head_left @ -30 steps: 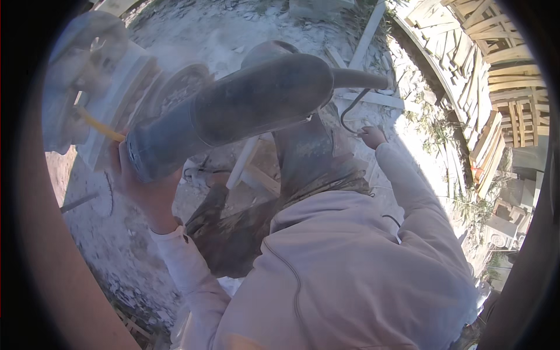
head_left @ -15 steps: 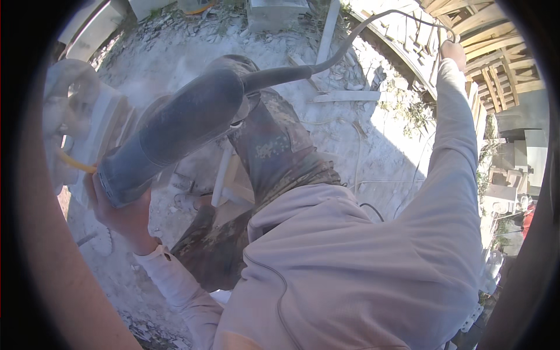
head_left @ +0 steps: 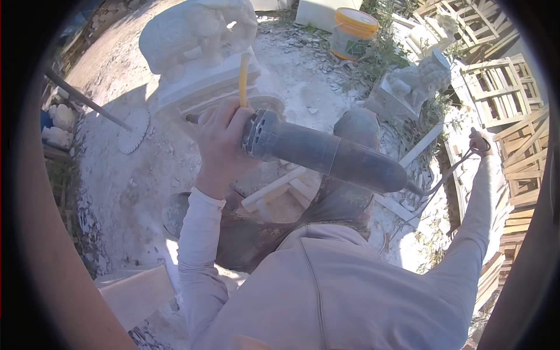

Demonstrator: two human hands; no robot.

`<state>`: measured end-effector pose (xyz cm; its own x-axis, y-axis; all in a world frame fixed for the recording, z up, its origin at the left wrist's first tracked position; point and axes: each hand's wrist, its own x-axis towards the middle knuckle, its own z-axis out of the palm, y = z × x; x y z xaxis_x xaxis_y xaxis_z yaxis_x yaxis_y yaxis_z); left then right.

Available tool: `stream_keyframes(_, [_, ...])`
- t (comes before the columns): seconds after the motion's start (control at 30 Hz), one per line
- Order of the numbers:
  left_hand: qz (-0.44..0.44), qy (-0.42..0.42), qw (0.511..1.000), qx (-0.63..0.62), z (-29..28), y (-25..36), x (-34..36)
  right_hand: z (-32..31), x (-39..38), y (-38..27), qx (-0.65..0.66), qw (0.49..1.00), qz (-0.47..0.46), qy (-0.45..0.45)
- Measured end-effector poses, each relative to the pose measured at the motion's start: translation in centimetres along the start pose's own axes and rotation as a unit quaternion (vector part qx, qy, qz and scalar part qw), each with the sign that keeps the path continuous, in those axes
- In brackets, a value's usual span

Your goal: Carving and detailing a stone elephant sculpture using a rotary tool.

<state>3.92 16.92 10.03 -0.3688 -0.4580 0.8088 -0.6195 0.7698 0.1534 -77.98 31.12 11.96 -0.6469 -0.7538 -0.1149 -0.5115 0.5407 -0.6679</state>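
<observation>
My left hand [head_left: 224, 143] is closed round the front end of a dusty, dark power grinder [head_left: 332, 153], which lies level across my body. A thin yellow piece [head_left: 244, 76] sticks up beside my fingers; its join to the tool is hidden. The grinder's rear end points right, and its dark cord [head_left: 448, 175] runs from there to my right hand [head_left: 480, 143]. That hand, at arm's length on the far right, is closed on the cord, with a short dark end showing above the fingers. Beyond my left hand stands a white carved stone block [head_left: 198, 41] on a moulded base.
A yellow-and-white bucket [head_left: 353, 36] stands at the back, and a pale carved figure [head_left: 415, 81] right of it. Wooden pallets [head_left: 496, 90] line the right. A pole with a toothed disc [head_left: 134, 133] is at left. Stone chips cover the ground; a wooden stool-like frame [head_left: 279, 191] sits between my legs.
The view has swung left. The grinder has turned from slanting down-left to nearly level, its rear end now to the right. Both hands keep their hold; the right arm is still stretched out.
</observation>
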Motion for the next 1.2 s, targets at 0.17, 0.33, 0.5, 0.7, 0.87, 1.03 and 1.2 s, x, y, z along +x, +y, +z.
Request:
stream_keyframes(0.17, [-0.028, -0.028, 0.997, -0.068, 1.2, 1.4, 0.2, 4.6, -6.7, -5.9, 0.005, 0.944, 0.042, -0.327])
stream_keyframes(0.33, [-0.048, -0.033, 0.991, -0.122, 2.6, 2.9, 1.0, 5.6, -15.1, -17.3, -0.138, 0.912, -0.177, -0.343])
stream_keyframes(0.5, [0.024, -0.040, 0.980, -0.196, 4.5, 4.5, 1.9, 15.6, -21.5, -29.4, 0.008, 0.883, -0.383, -0.270])
stream_keyframes(0.7, [-0.021, -0.117, 0.961, -0.249, 5.1, 4.7, 2.1, 32.9, -24.9, -36.7, 0.106, 0.787, -0.536, -0.285])
stream_keyframes(0.87, [-0.020, -0.092, 0.965, -0.244, 5.2, 2.2, 2.0, 35.9, -23.9, -40.7, 0.289, 0.814, -0.386, -0.323])
stream_keyframes(1.03, [0.056, 0.006, 0.969, -0.241, 7.5, -2.3, 4.1, 33.5, -21.5, -43.8, 0.386, 0.814, -0.234, -0.366])
stream_keyframes(1.2, [0.067, 0.133, 0.944, -0.295, 9.9, -4.8, 6.9, 35.5, -22.4, -45.8, 0.309, 0.841, -0.280, -0.346])
